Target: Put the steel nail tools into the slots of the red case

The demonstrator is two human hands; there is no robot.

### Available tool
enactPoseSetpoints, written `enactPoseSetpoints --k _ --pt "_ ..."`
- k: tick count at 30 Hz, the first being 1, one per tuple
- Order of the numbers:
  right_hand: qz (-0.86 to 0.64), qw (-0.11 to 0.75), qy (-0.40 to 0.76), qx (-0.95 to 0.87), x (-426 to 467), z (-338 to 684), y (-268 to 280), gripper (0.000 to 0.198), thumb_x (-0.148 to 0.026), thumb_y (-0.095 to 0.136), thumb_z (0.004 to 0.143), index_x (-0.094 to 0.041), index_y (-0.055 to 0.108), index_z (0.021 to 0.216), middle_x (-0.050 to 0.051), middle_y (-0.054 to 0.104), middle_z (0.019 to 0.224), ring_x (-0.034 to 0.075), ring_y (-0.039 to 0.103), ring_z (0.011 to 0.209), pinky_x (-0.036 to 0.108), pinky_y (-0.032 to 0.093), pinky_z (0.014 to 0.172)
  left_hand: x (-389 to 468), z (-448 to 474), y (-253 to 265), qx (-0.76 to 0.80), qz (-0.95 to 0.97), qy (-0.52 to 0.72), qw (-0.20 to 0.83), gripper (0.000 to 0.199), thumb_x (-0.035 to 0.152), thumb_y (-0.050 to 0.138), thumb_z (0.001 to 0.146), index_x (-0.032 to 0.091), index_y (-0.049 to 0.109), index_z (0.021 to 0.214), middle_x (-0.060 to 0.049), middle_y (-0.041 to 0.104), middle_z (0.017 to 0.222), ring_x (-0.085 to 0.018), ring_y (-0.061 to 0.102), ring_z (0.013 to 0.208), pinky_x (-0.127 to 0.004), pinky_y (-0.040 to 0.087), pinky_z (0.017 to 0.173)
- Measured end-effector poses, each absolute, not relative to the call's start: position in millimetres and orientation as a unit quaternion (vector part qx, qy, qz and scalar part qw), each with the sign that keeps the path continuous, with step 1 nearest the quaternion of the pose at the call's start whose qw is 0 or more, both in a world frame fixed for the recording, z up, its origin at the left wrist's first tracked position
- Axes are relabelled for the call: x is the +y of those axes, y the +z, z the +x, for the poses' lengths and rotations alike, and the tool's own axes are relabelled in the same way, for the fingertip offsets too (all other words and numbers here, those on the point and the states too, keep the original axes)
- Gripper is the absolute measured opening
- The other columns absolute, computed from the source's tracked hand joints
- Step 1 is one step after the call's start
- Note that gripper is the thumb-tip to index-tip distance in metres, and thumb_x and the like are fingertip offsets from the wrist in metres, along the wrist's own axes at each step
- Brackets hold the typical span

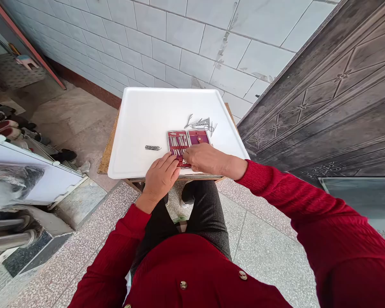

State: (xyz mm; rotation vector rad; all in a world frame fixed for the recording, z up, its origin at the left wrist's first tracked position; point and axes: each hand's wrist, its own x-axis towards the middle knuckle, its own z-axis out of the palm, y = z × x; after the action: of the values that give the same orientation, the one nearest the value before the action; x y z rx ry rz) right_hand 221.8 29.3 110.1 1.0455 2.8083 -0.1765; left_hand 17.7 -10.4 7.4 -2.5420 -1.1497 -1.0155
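A red manicure case (204, 137) lies unfolded on a white board (147, 115), with several slim metal tools (179, 143) held in rows in its left half. My left hand (162, 176) rests at the case's lower left edge, its fingers stretched out and touching the rim. Over the middle of the case is my right hand (207, 157), fingers curled and pressed together low in the left half; whatever is between them is hidden. Left of the case lies a nail clipper (152, 148). Behind it sit small scissors (208, 127) and other loose metal tools (199, 122).
The board lies on a wooden table (111, 147), close to a tiled wall (189, 34). A dark carved door (308, 107) is on the right. To the left stands a shoe rack (25, 164) with several shoes. My legs (208, 209) are against the table's near side.
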Motion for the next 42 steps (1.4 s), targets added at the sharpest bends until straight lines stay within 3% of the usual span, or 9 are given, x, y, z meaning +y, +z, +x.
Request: enactPoseSetpoints --k 9,15,20,25,32,36,42 --pt "0.326 0.073 -0.082 0.939 28.8 212.6 118.3 0.018 -0.003 0.060 0.087 -0.013 0.072 0.095 0.009 0.068 0.087 0.021 0.057 0.084 0.035 0.037 0.077 -11.0 18.0 6.4 -0.396 -0.854 -0.330 0.079 0.025 0.023 0.053 0.105 0.017 0.070 0.123 -0.011 0.076 0.129 -0.029 0.066 0.133 -0.044 0.054 0.106" --pt "0.315 0.066 -0.087 0.943 30.3 209.0 110.8 0.020 -0.003 0.058 0.088 -0.011 0.070 0.102 0.010 0.067 0.092 0.021 0.054 0.085 0.034 0.037 0.078 -11.4 17.9 7.2 -0.414 -0.845 -0.336 0.045 0.035 0.027 0.052 0.105 0.017 0.061 0.137 -0.016 0.074 0.131 -0.029 0.065 0.132 -0.046 0.055 0.105" --pt "0.327 0.026 -0.122 0.937 29.5 213.3 105.2 0.017 -0.006 0.055 0.093 -0.013 0.069 0.099 0.008 0.064 0.091 0.019 0.050 0.081 0.033 0.034 0.077 -12.2 18.4 8.8 -0.412 -0.845 -0.336 0.047 0.034 0.024 0.051 0.105 0.017 0.062 0.136 -0.015 0.074 0.131 -0.029 0.066 0.132 -0.045 0.054 0.107" --pt "0.334 -0.036 -0.146 0.930 30.5 216.3 94.9 0.022 -0.021 0.052 0.103 -0.014 0.070 0.092 0.007 0.063 0.089 0.018 0.053 0.081 0.032 0.034 0.075 -11.9 19.5 8.9 -0.405 -0.847 -0.340 0.062 0.030 0.022 0.051 0.105 0.016 0.065 0.130 -0.013 0.076 0.127 -0.028 0.067 0.131 -0.044 0.054 0.106" --pt "0.369 -0.108 -0.232 0.894 37.1 217.2 91.7 0.017 -0.018 0.060 0.096 -0.017 0.076 0.092 0.006 0.071 0.091 0.017 0.060 0.085 0.029 0.038 0.077 -12.1 18.8 5.3 -0.404 -0.845 -0.343 0.070 0.026 0.021 0.053 0.104 0.016 0.069 0.124 -0.013 0.077 0.126 -0.029 0.067 0.130 -0.044 0.056 0.104" --pt "0.429 -0.117 -0.174 0.879 50.8 193.5 100.9 0.020 -0.020 0.057 0.097 -0.016 0.077 0.093 0.006 0.072 0.092 0.018 0.061 0.087 0.029 0.038 0.077 -11.6 18.0 2.9 -0.401 -0.844 -0.348 0.069 0.026 0.021 0.054 0.104 0.016 0.070 0.123 -0.013 0.077 0.125 -0.029 0.068 0.130 -0.045 0.057 0.103" --pt "0.448 -0.049 -0.067 0.890 76.3 140.4 103.0 0.024 -0.025 0.059 0.099 -0.012 0.076 0.111 0.014 0.074 0.111 0.023 0.064 0.095 0.032 0.039 0.079 -10.4 18.3 1.5 -0.406 -0.841 -0.351 0.067 0.026 0.022 0.054 0.104 0.019 0.071 0.123 -0.011 0.079 0.119 -0.028 0.071 0.123 -0.045 0.058 0.102"
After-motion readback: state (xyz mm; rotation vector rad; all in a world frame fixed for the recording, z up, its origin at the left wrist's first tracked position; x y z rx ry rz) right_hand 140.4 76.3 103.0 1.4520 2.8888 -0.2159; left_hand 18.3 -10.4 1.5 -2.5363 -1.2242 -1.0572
